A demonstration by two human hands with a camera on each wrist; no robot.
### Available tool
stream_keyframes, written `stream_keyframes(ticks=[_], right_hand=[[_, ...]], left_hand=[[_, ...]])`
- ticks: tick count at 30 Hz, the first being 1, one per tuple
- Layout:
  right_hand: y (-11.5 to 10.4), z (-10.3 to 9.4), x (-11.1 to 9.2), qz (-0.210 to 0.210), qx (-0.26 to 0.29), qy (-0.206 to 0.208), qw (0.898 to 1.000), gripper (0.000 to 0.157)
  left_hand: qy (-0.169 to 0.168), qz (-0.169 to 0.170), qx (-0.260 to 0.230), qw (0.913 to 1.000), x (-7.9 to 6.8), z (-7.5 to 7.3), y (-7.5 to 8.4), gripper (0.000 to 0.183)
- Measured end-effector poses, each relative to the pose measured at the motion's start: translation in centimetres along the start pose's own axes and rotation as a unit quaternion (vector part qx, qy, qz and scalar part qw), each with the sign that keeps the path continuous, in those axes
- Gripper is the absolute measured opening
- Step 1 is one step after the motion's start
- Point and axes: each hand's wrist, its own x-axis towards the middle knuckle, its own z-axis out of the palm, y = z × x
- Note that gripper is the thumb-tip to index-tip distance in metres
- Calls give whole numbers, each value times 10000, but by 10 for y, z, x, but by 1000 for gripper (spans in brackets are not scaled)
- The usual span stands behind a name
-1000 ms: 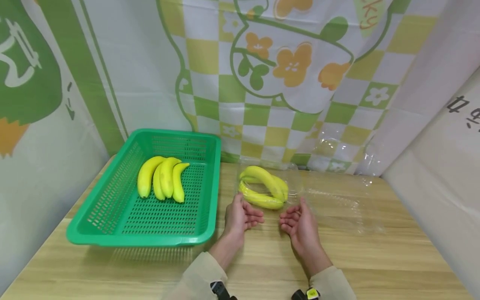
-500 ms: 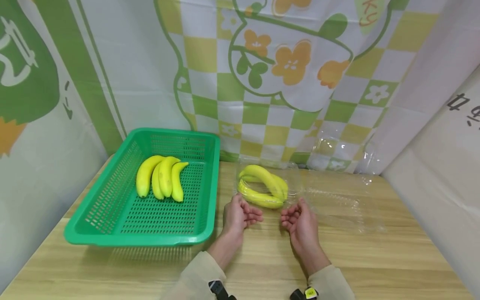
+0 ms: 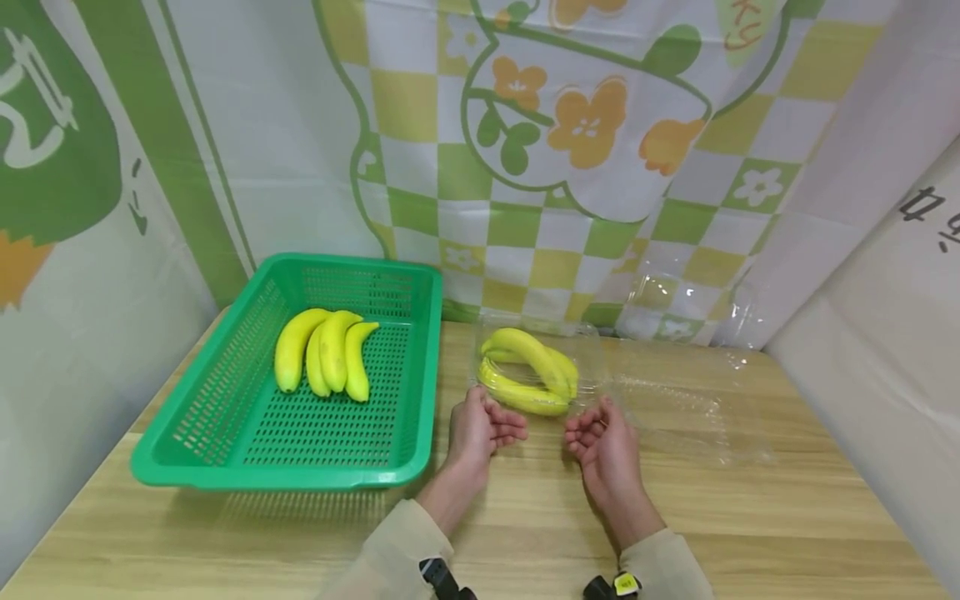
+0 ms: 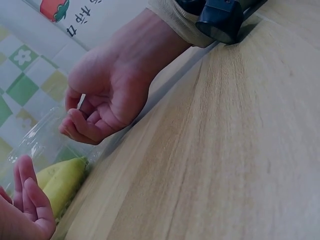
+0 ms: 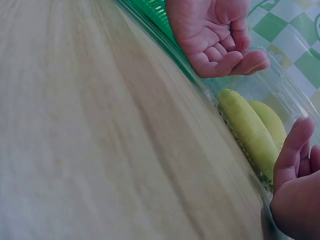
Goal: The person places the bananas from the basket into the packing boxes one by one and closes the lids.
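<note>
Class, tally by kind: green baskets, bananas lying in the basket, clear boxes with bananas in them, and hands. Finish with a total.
Green basket: 1
Bananas in the basket: 4
Clear box with other bananas in it: 1
Hands, left hand and right hand: 2
Total: 8

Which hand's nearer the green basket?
Left. The left hand is just right of the green basket, not touching it; the right hand is farther right, with the left hand between.
</note>
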Motion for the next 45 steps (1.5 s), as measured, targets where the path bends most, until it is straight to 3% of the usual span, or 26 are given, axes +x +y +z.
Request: stream_keyframes(ticks=[24, 34, 39, 45], right_hand=[[0, 1, -4, 165, 17, -160, 9997, 55], [-1, 5, -11, 222, -156, -157, 9995, 58], [-4, 8, -16, 230, -190, -81, 9995, 58], [-9, 10, -22, 125, 47, -217, 9997, 55]], left_hand=[[30, -21, 85, 10000, -2, 1, -1, 52], [-160, -79, 356, 9992, -10, 8, -3, 51], [-209, 75, 464, 9987, -15, 12, 1, 50], [-136, 593, 551, 9966, -18, 17, 6, 46]])
